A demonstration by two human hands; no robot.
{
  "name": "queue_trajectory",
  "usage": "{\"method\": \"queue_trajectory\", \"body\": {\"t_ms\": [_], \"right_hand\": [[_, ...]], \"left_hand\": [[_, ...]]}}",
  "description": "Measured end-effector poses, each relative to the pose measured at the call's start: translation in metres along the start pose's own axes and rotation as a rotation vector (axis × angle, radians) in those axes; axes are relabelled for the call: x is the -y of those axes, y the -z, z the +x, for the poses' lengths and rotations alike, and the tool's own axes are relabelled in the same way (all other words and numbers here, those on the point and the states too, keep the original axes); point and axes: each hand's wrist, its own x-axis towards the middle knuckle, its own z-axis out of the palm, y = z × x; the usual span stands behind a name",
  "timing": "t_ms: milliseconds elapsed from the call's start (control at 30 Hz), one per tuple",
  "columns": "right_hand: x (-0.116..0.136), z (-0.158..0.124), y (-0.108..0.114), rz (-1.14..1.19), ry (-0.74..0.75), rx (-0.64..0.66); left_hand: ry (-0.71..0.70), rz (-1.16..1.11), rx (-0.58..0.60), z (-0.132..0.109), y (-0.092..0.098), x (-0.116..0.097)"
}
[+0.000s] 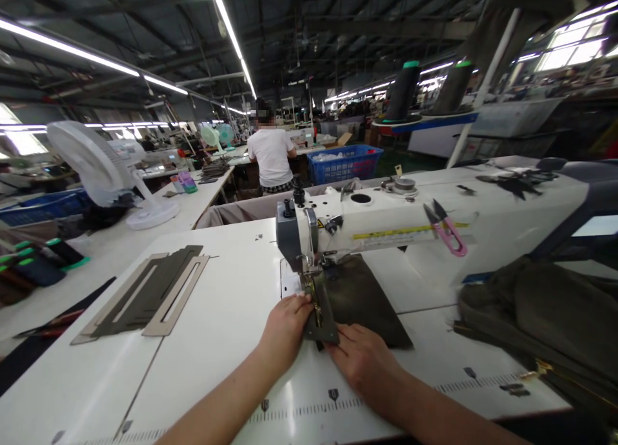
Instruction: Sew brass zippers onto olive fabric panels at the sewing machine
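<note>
- Two hands flank the olive fabric piece (322, 316) beneath the sewing machine (309, 239) needle; its long axis runs near to far.
- Left hand (284, 329) fingers pressed flat on its left edge.
- Right hand (362, 358) fingers spread flat, near-right, on the bench (232, 290).

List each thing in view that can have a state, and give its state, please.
Left hand: open, fingers flat on the fabric piece.
Right hand: open, pressing the fabric piece.
Fabric piece: flat under the sewing machine head.
Pink thread snips: lying on the machine, blades open.
Stack of templates: lying flat, untouched.
White fan: upright; running or not, cannot tell.
Thread cones: upright on their stand.
</note>
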Motion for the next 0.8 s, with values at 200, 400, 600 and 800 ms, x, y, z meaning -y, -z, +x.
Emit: {"method": "queue_trajectory", "body": {"t_ms": [200, 400, 600, 800], "right_hand": [[-0.010, 0.010, -0.007, 0.002, -0.018, 0.030], [-0.016, 0.017, -0.015, -0.032, -0.026, 0.047], [-0.021, 0.015, -0.009, 0.120, -0.188, -0.007], [-0.037, 0.030, -0.016, -0.087, -0.396, 0.051]], "left_hand": [[0.003, -0.011, 0.015, 0.010, -0.004, 0.012], [0.094, -0.064, 0.080, 0.016, -0.006, 0.018], [0.135, -0.113, 0.066, 0.011, -0.009, 0.017], [0.149, -0.154, 0.034, 0.005, 0.004, 0.008]]}}
